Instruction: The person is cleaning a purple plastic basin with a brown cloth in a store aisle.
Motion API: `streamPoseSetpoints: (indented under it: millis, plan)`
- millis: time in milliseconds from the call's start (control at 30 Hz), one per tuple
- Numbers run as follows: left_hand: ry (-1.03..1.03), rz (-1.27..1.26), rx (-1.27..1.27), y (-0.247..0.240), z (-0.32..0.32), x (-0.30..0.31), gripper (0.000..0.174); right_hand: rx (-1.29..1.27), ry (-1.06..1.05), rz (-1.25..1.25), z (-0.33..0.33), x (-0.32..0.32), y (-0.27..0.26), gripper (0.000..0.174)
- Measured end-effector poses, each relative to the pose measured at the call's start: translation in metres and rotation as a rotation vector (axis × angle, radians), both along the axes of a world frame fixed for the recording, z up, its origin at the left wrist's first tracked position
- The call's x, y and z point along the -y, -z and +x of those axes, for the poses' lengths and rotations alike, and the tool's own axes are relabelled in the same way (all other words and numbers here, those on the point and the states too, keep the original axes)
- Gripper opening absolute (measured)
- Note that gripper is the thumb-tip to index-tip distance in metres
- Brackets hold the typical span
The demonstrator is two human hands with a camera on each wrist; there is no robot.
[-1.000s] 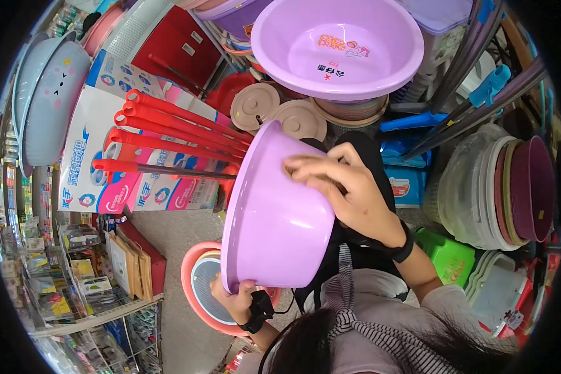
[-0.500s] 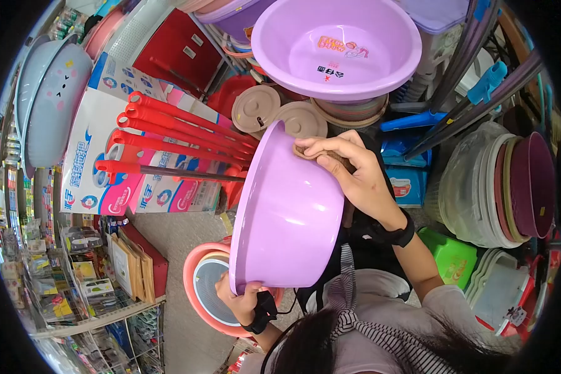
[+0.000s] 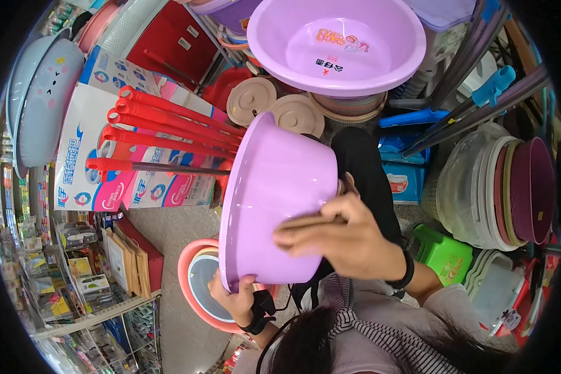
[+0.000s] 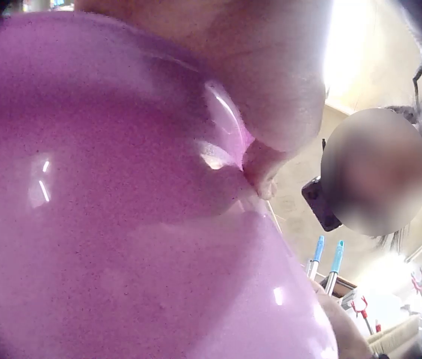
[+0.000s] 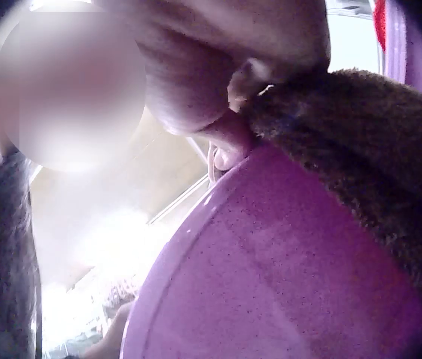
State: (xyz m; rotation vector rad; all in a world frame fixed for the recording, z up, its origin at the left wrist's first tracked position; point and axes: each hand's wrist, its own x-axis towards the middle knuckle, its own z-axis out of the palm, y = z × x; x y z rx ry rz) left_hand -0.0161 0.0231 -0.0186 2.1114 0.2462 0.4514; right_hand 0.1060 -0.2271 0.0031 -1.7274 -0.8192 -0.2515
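A light purple plastic basin (image 3: 262,199) is held tipped on its side, its rim toward the left and its outer base toward the person. My left hand (image 3: 234,300) grips the lower rim, thumb on the outer side. My right hand (image 3: 358,240) holds a brown fuzzy cloth (image 5: 375,142) against the outside of the basin, low on its wall near the base. In the right wrist view the cloth lies over the purple surface under the fingers. The inside of the basin is hidden in the head view.
A second purple basin (image 3: 330,50) stands on a stack ahead. Red-handled poles (image 3: 174,140) lean before printed boxes (image 3: 75,168) at left. A pink tub (image 3: 190,274) is on the floor below. Nested tubs (image 3: 480,187) and a green stool (image 3: 442,255) are at right.
My right hand has moved with the cloth from the upper part of the basin's outer wall down toward its lower part. The basin has shifted slightly left; my left hand keeps its grip.
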Motion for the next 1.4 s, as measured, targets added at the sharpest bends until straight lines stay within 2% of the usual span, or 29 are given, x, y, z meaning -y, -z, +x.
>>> streamPoseSetpoints:
  millis: [67,133,200,267,333,433,567,700,867,933,1033,1067,1167,1333,1400]
  plan:
    - [-0.013,-0.007,-0.001,-0.001,0.002,0.003,0.07,0.045,0.015,-0.082,-0.019,0.0,-0.008,0.026]
    - [-0.022,-0.013,0.001,-0.004,0.006,0.005,0.07,0.173,-0.071,-0.139,-0.029,-0.002,-0.009,0.029]
    - [-0.042,-0.043,0.016,-0.007,0.01,0.006,0.07,0.184,-0.135,-0.214,-0.032,0.003,-0.007,0.031]
    - [-0.074,-0.074,0.011,-0.008,0.011,0.008,0.071,0.089,-0.469,-0.137,-0.023,0.009,-0.001,0.029]
    - [-0.103,-0.105,0.006,-0.01,0.015,0.011,0.071,0.018,-0.373,-0.093,-0.013,0.018,-0.007,0.027]
    - [-0.126,-0.126,0.05,-0.013,0.018,0.015,0.071,-0.044,-0.05,0.105,-0.003,0.019,-0.013,0.02]
    - [-0.082,-0.09,-0.04,-0.02,0.016,0.018,0.071,-0.089,0.272,0.11,0.016,0.019,-0.02,0.017]
    - [-0.063,-0.103,-0.051,-0.021,0.016,0.018,0.071,-0.112,0.398,0.134,0.031,0.012,-0.005,0.015]
    - [-0.078,-0.109,-0.031,-0.022,0.021,0.023,0.063,-0.094,0.324,0.12,0.018,-0.002,-0.009,0.018]
    - [-0.089,-0.1,-0.039,-0.024,0.024,0.025,0.06,-0.008,0.287,-0.014,0.007,-0.008,-0.007,0.027]
    - [-0.104,-0.084,-0.068,-0.028,0.028,0.028,0.054,0.212,0.318,-0.105,0.001,-0.016,0.0,0.026]
    - [-0.104,-0.093,-0.069,-0.03,0.029,0.027,0.054,0.211,0.316,-0.106,-0.002,-0.016,0.001,0.026]
    - [-0.125,-0.103,-0.036,-0.027,0.032,0.028,0.053,0.238,0.056,-0.152,-0.017,-0.015,0.009,0.029]
    - [-0.135,-0.14,-0.052,-0.028,0.031,0.021,0.053,0.402,-0.078,-0.216,-0.029,-0.008,0.024,0.032]
    - [-0.084,-0.147,-0.03,-0.026,0.031,0.019,0.053,0.382,-0.268,-0.233,-0.026,0.001,0.027,0.029]
